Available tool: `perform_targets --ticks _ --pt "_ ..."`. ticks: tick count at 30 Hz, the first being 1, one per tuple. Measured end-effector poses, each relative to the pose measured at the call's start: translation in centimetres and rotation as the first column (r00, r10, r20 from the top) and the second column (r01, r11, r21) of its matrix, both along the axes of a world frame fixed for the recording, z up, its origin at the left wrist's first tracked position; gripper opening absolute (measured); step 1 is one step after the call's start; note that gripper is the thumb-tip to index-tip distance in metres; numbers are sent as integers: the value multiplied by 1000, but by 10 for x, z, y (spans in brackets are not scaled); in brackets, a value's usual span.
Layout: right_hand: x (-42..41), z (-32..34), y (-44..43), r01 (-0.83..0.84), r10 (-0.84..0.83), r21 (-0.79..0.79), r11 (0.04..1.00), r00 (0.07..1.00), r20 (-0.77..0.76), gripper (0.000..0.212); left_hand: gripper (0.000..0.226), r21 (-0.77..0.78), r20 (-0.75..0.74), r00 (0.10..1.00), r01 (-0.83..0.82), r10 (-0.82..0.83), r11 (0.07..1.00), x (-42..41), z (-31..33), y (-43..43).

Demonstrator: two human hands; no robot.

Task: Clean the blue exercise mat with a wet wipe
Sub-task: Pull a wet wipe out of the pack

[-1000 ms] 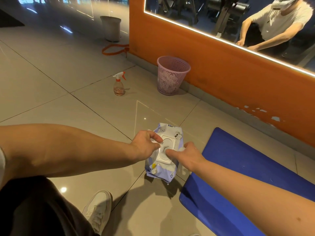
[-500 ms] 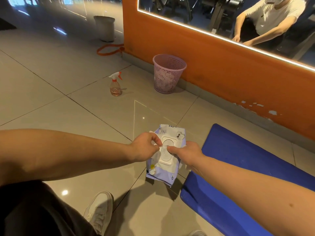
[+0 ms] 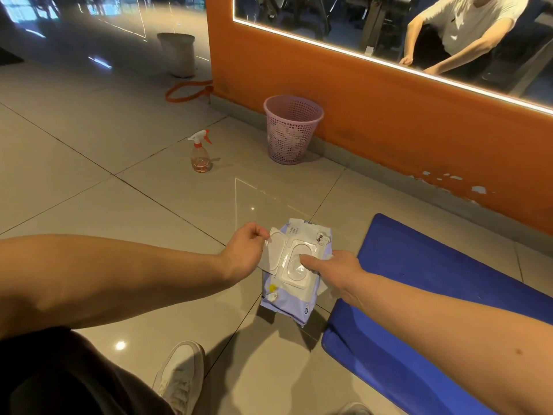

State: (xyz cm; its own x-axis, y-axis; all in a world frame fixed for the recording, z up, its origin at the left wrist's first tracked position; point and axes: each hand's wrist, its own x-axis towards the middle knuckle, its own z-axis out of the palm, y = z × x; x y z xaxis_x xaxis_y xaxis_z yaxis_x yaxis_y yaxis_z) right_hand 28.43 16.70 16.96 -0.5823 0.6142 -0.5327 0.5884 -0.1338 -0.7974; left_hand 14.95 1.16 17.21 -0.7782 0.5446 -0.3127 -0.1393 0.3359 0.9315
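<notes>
A glossy tiled floor (image 3: 89,175) fills most of the view from a head-worn camera, and an orange wall (image 3: 389,121) runs along its far side. A lit-edged mirror (image 3: 344,19) set in the wall reflects a person in a light T-shirt leaning forward with both arms out. The blue exercise mat (image 3: 434,295) lies flat on the tiles at lower right, close to the foot of the wall, with its near corner just beside the pack.

The person's dark trouser leg (image 3: 74,378) fills the lower left corner, with a white shoe (image 3: 179,375) planted on the floor next to it. Between the outstretched forearms is a lilac-and-white pack of wet wipes (image 3: 287,304). It is held tilted just above the floor and casts a shadow on the tiles below, to the left of the mat.

Farther back, a pink mesh wastebasket (image 3: 291,130) stands against the wall, and a grey bin (image 3: 178,53) sits beyond the wall's corner. A looped orange strap (image 3: 185,91) lies on the floor near the bin. A clear spray bottle (image 3: 201,154) with a white and orange trigger stands alone to the left of the basket.

The right hand (image 3: 335,269) grasps the pack from its right edge, with one digit laid across the top to the oval opening. The fingers beneath are hidden. The left hand (image 3: 248,253) pinches the edge of the plastic lid (image 3: 276,254), which is folded open to the left.
</notes>
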Motion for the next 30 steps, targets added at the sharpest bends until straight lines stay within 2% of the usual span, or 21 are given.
perform_targets --ticks 3,10,14,21,25,30 --pt "0 2 -2 -11 10 -31 999 1000 -29 29 10 48 31 998 59 -61 997 0 -5 -1" --pt "-4 5 -14 -91 90 -153 984 996 -13 21 25 -63 -30 987 157 -159 986 2 -11 -10" --pt "-5 6 -25 -183 183 -57 981 983 -13 24 28 -124 -63 987 136 -144 983 2 -9 -10" --pt "-23 -13 -29 -109 106 101 989 994 32 28 28 -209 -160 974 126 -161 970 0 -7 -8" --pt "-39 -28 -32 -104 97 90 991 992 76 32 25 -276 -182 964 140 -195 951 -10 -16 -9" --pt "-72 -67 -21 -123 114 42 991 979 171 41 18 -491 -236 890 237 -390 838 -43 -27 -7"
